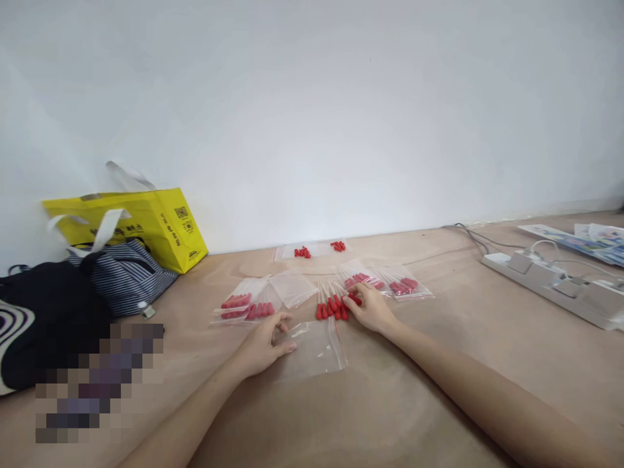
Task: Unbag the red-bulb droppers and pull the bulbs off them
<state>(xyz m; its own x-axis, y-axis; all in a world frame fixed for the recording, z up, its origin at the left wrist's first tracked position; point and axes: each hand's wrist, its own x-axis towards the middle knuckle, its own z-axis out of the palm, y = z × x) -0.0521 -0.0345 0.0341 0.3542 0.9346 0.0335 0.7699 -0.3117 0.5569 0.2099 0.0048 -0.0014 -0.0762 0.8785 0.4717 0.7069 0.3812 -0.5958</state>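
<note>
Several thin pale sticks with thick red ends lie fanned out in front of me. My right hand is at their right side, thumb and fingers closed on one red-ended stick. A clear zip bag lies flat nearer to me. At its left edge rests my left hand, thumb and fingers apart with nothing between them. Filled zip bags with red-ended sticks lie beyond: a left group, one behind my right hand and another to its right. An unfilled zip bag lies between these.
More red pieces lie on clear plastic by the wall. On the left stand a yellow bag, a striped pouch and a black bag. A white power strip with plugs and cables and printed sheets occupy the right.
</note>
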